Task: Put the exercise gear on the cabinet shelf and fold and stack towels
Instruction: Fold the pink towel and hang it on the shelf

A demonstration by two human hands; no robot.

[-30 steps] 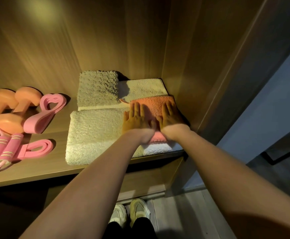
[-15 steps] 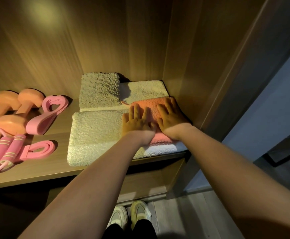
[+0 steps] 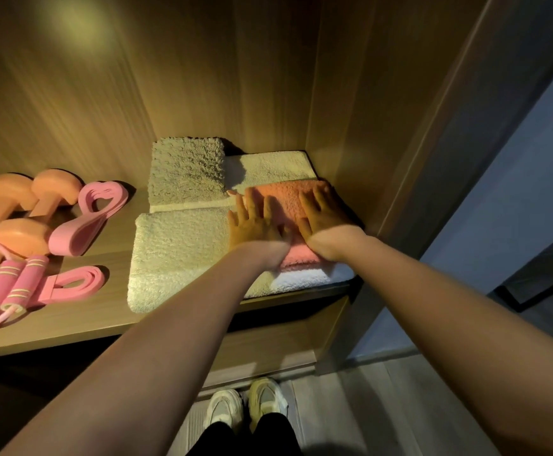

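A folded pink towel [image 3: 285,199] lies at the right end of the wooden cabinet shelf [image 3: 81,324], on top of a white towel [image 3: 304,278]. My left hand [image 3: 255,218] and my right hand [image 3: 324,215] press flat on the pink towel, fingers straight, side by side. A larger cream towel [image 3: 176,248] lies to the left of them, with a grey-beige folded towel [image 3: 186,171] and another cream towel [image 3: 268,166] behind. Orange dumbbells [image 3: 21,218], pink resistance bands [image 3: 87,218] and a pink jump rope [image 3: 8,287] sit at the shelf's left.
The cabinet's right side wall [image 3: 360,110] stands close beside the pink towel. The wooden back panel [image 3: 137,77] rises behind the towels. My shoes [image 3: 245,409] stand on the floor below the shelf edge. A dark door frame [image 3: 485,143] is at the right.
Both hands stay flat on the pink towel; the right hand has slid slightly toward the back. The view has shifted a little.
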